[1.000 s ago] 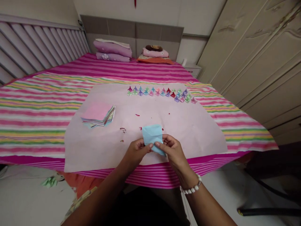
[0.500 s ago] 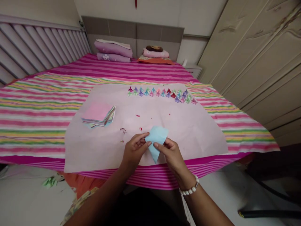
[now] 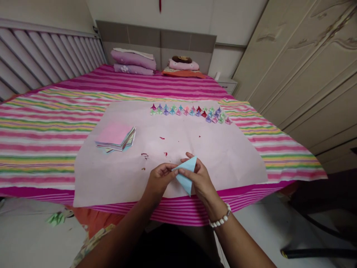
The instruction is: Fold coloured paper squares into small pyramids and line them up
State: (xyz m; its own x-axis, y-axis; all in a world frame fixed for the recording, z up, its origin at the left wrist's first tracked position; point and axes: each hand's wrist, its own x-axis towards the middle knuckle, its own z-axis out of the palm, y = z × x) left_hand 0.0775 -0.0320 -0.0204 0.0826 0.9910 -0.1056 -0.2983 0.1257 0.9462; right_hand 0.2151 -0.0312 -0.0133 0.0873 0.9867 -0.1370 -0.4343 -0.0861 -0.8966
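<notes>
A light blue sheet of origami paper (image 3: 186,181), folded over into a triangle, is held just above the front of a large pale pink sheet (image 3: 111,186). My left hand (image 3: 160,180) pinches its left corner between thumb and fingers. On the other side my right hand (image 3: 199,176) grips it, thumb on the front face and fingers behind. One tip of the triangle points down toward me. To the left lies a stack of coloured square papers (image 3: 115,134), pink on top. Rows of small folded paper pieces (image 3: 178,110) in several colours stand along the far edge.
Small dark red scraps (image 3: 162,138) are scattered on the pale sheet. Beneath it is a bed with a striped cover (image 3: 41,137). Folded purple bedding (image 3: 134,61) sits by the headboard (image 3: 139,33). A wardrobe (image 3: 306,74) stands at the right. Crumpled green paper (image 3: 56,219) lies on the floor.
The blue paper has gone from a partly opened shape to a flat folded triangle, its upper flap brought down. My right hand has shifted slightly, fingers now extended behind the paper.
</notes>
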